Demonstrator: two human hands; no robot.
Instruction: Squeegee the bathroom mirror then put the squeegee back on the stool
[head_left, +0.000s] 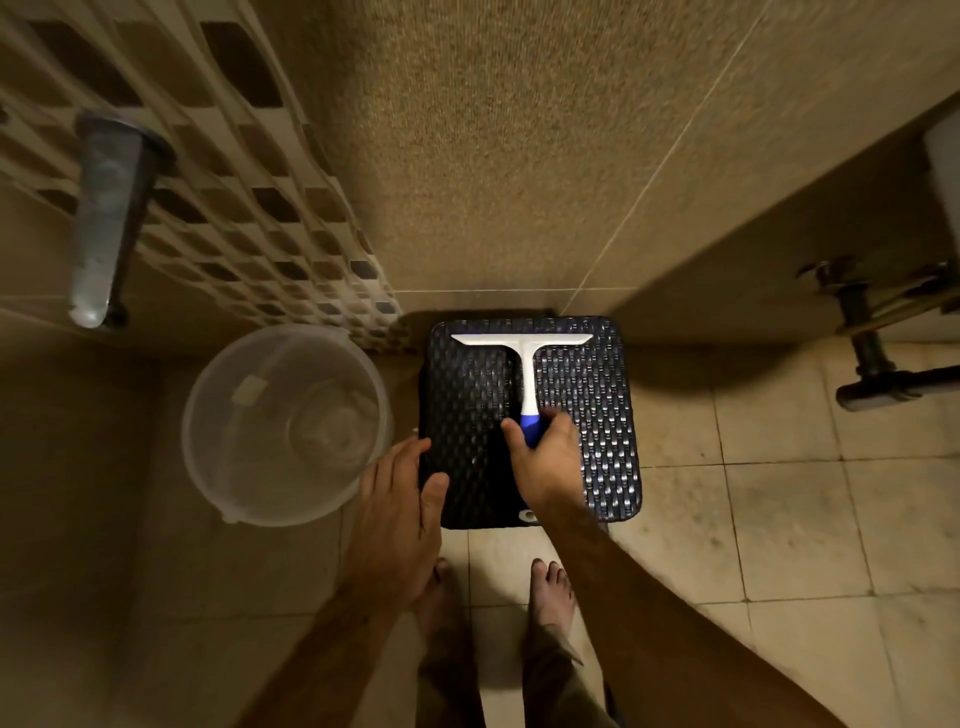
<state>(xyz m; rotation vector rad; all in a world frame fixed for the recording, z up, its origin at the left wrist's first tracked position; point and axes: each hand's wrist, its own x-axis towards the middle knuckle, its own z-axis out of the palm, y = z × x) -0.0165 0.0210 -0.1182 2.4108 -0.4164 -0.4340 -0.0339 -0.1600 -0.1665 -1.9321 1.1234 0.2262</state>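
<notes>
A white squeegee (524, 353) with a blue grip lies flat on the dark woven stool (592, 415), its blade toward the wall. My right hand (545, 457) curls its fingers and thumb round the blue end of the handle. My left hand (400, 499) hovers with straight fingers at the stool's left edge, the thumb over the seat; I cannot tell if it touches. The mirror is out of view.
A clear plastic bucket (285, 421) stands on the floor left of the stool. A metal tap (106, 218) juts from the patterned wall at far left. Dark pipework (862, 332) sits at the right under a basin. My bare feet (498, 592) stand just before the stool.
</notes>
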